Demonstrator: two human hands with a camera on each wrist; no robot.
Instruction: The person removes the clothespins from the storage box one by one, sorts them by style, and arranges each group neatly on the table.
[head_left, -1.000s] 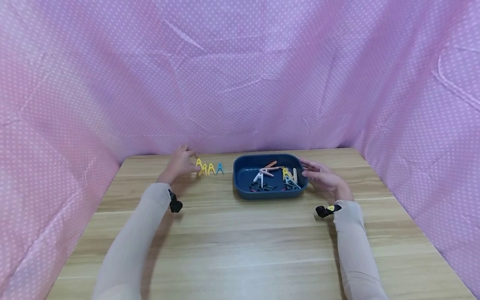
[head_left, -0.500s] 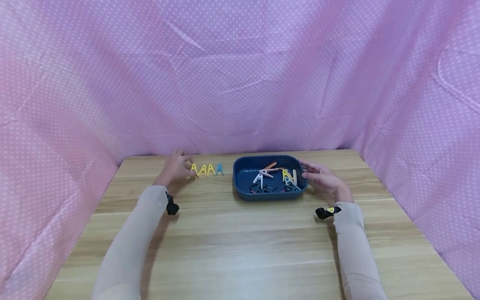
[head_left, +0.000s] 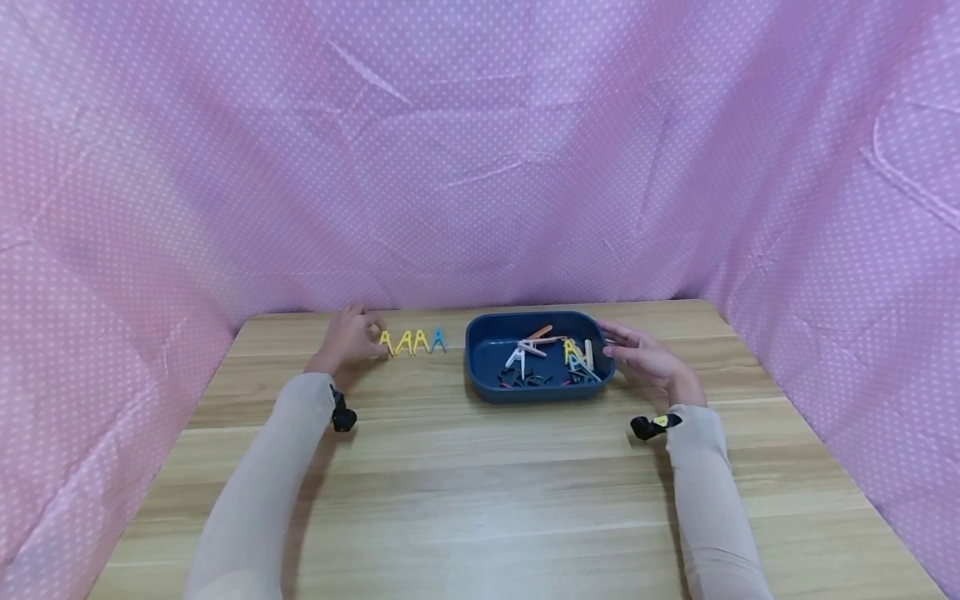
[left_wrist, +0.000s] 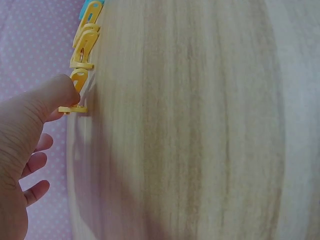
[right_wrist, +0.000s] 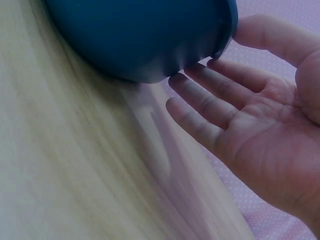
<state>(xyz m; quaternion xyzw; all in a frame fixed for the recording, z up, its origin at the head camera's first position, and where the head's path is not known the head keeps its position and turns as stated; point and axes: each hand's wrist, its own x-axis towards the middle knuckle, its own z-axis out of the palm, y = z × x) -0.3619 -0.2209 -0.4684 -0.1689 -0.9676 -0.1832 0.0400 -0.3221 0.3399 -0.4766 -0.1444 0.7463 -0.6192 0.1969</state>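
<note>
At the left end of a row on the table, my left hand (head_left: 351, 337) pinches a yellow clothespin (left_wrist: 78, 86) between thumb and forefinger; its other fingers are loosely bent. That clothespin stands on its two spread legs. Beside it are two more yellow clothespins (head_left: 405, 341) and a blue clothespin (head_left: 438, 339). My right hand (head_left: 647, 357) holds the right end of a dark blue bin (head_left: 540, 394), thumb at the rim and fingertips against the outer wall. Inside the bin lie white, yellow and blue clothespins, tan peg-like pieces (head_left: 540, 332) and small dark pieces (head_left: 525, 377).
The wooden table (head_left: 480, 492) ends at a pink dotted curtain (head_left: 480, 167) close behind the row and the bin. More curtain hangs at both sides. Each wrist wears a small black camera (head_left: 343, 414).
My left hand has moved left and slightly toward me with the yellow clothespin, bringing it into line with the others. My right hand and the bin stay in place.
</note>
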